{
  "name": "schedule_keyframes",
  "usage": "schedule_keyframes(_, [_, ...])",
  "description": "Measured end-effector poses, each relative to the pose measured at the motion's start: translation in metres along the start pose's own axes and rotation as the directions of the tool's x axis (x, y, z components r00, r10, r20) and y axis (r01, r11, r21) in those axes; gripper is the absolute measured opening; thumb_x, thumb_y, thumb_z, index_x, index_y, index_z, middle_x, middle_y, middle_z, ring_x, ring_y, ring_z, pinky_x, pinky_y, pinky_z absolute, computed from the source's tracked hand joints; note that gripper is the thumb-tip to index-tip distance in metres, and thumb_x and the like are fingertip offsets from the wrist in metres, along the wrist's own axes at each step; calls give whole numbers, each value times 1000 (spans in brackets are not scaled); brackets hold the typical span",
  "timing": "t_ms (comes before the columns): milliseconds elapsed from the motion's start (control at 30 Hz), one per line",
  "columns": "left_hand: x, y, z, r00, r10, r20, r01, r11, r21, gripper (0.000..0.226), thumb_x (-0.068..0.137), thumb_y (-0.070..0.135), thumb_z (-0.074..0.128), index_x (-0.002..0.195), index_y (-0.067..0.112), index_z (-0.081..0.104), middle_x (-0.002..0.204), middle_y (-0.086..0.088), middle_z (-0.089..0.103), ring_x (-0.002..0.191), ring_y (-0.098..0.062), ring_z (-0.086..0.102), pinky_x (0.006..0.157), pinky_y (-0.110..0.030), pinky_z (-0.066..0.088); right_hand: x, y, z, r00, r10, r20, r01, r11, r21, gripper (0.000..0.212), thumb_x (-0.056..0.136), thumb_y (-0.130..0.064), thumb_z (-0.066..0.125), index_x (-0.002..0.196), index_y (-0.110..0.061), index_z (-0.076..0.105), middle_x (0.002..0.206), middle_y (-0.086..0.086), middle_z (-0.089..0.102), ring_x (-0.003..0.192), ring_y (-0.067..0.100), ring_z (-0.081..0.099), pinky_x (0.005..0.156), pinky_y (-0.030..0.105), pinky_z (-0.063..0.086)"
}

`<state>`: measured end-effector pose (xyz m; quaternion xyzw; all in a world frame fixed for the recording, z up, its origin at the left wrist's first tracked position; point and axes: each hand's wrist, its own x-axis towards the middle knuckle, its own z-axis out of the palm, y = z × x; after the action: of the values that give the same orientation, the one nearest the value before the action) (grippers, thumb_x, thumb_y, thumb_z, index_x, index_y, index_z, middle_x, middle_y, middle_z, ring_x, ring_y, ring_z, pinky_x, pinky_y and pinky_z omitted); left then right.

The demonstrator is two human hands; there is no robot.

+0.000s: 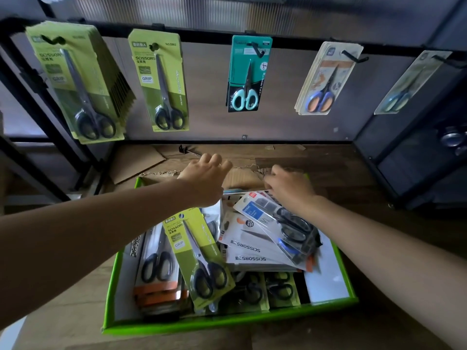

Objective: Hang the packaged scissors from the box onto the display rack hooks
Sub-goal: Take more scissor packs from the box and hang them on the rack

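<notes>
Dim shop corner; brown wooden shelf (353, 173) beneath a black metal display rack (202, 37); hooks (353, 56) across 12 o'clock, each threaded through the top of flat carded scissors (164, 82) so the fronts face out. At 6 o'clock, open-topped green cardboard box (227, 322), heaped with glossy, blister-fronted packaged scissors (199, 251). Left hand (207, 173) over the box's 12 o'clock edge, loosely curled, seemingly empty; right hand (288, 184) at the box's 1 o'clock, fingertips hidden at a white pack (255, 205); grip impossible to confirm; probably choosing the next pack.

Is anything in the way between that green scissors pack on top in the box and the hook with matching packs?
Only the person's own left hand over the green pack's top end; beyond it, nothing visible blocks the hook.
</notes>
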<state>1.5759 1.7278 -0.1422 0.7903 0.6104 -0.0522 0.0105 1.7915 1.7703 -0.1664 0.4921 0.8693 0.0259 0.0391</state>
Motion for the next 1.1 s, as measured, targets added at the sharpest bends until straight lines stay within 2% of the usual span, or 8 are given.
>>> schedule_keyframes(200, [12, -8, -5, 988, -134, 73, 150, 938, -314, 42, 91, 10, 46, 132, 16, 47, 140, -7, 43, 129, -26, 40, 98, -39, 41, -5, 18, -2, 924, -187, -332, 267, 940, 213, 9, 93, -11, 58, 92, -5, 64, 99, 8, 61, 68, 29, 63, 53, 33, 48])
schedule_keyframes(300, [15, -8, -9, 981, -131, 144, 182, 880, -438, 32, 96, 21, 49, 127, 14, 54, 127, -3, 54, 105, -20, 50, 69, -24, 39, -7, 25, -7, 885, -205, -419, 340, 898, 280, 3, 90, -9, 61, 91, -11, 61, 111, 4, 60, 84, 26, 64, 64, 37, 55])
schedule_keyframes(367, [15, -5, -9, 975, -98, 197, 188, 840, -509, 29, 97, 26, 53, 122, 15, 60, 121, -1, 61, 95, -15, 52, 60, -22, 32, -8, 26, -7, 878, -186, -441, 349, 880, 323, 8, 86, -3, 68, 89, -8, 63, 116, 5, 58, 94, 24, 64, 73, 37, 57])
schedule_keyframes(533, [17, 4, -3, 949, -119, 291, 297, 641, -707, 30, 93, 29, 63, 116, 10, 63, 114, -11, 67, 79, -15, 59, 58, -22, 42, -4, 19, -16, 823, -110, -557, 395, 816, 423, 9, 82, 4, 71, 85, -3, 66, 115, 9, 59, 106, 20, 59, 90, 15, 46])
schedule_keyframes(733, [14, 1, -8, 944, -106, 314, 330, 385, -862, 18, 87, 22, 73, 97, 8, 67, 94, -11, 69, 81, -20, 63, 72, -30, 54, 3, 12, -20, 823, 20, -567, 375, 731, 570, 14, 83, 10, 63, 90, 0, 68, 121, 8, 60, 112, 15, 59, 91, 30, 55])
schedule_keyframes(900, [16, 2, -14, 955, -237, 179, 264, 403, -876, 20, 86, 26, 74, 96, 9, 70, 86, -9, 71, 68, -13, 61, 70, -21, 56, 8, 8, -21, 770, 163, -616, 323, 735, 597, 28, 87, 14, 51, 104, 0, 68, 122, 14, 60, 113, 13, 54, 98, 12, 39])
schedule_keyframes(1000, [21, 13, -17, 963, -241, 123, 203, 340, -918, 9, 86, 23, 74, 86, 16, 69, 76, 4, 70, 62, -6, 62, 61, -16, 52, 13, 1, -29, 818, 325, -475, 260, 529, 808, 35, 90, 4, 58, 116, -20, 59, 130, 7, 52, 105, 19, 62, 85, 16, 48])
schedule_keyframes(1100, [28, 27, -23, 969, -235, 81, 151, 298, -943, 10, 86, 22, 74, 88, 13, 72, 81, -2, 74, 70, -16, 69, 66, -27, 57, 17, 3, -43, 831, 481, -279, 151, 288, 946, 44, 88, -2, 66, 116, -32, 49, 113, -4, 61, 97, 15, 66, 79, 23, 55])
